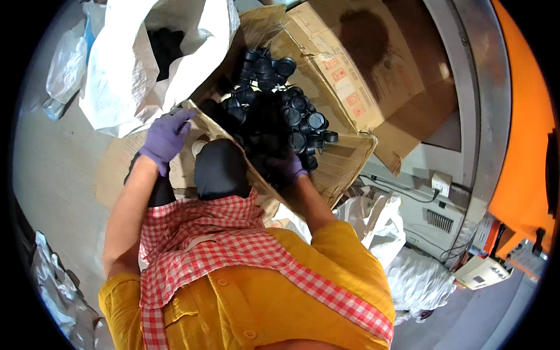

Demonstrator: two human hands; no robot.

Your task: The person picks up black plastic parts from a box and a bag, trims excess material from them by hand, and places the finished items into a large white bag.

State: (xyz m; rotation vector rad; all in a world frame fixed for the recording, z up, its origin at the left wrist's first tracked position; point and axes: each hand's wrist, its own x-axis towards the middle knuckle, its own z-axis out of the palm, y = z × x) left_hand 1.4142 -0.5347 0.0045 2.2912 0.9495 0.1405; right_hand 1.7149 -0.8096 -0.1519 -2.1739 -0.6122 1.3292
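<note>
Round black plastic parts (298,103) lie heaped inside an open cardboard box (354,153) in front of me. My left hand (165,136), in a purple knitted glove, is at the box's near left edge, beside a large white sack (118,74); whether its fingers grip the edge is unclear. My right hand (288,167), gloved alike, reaches into the box at the lower part of the heap. Its fingers are in dark shadow among the black parts, so what they hold is hidden.
Dark material (165,48) shows inside the white sack. Orange machinery (520,131) with a metal frame stands at the right, near a cable and plug (435,194). White plastic bags (415,280) lie at the lower right, and crumpled plastic (52,271) at the lower left.
</note>
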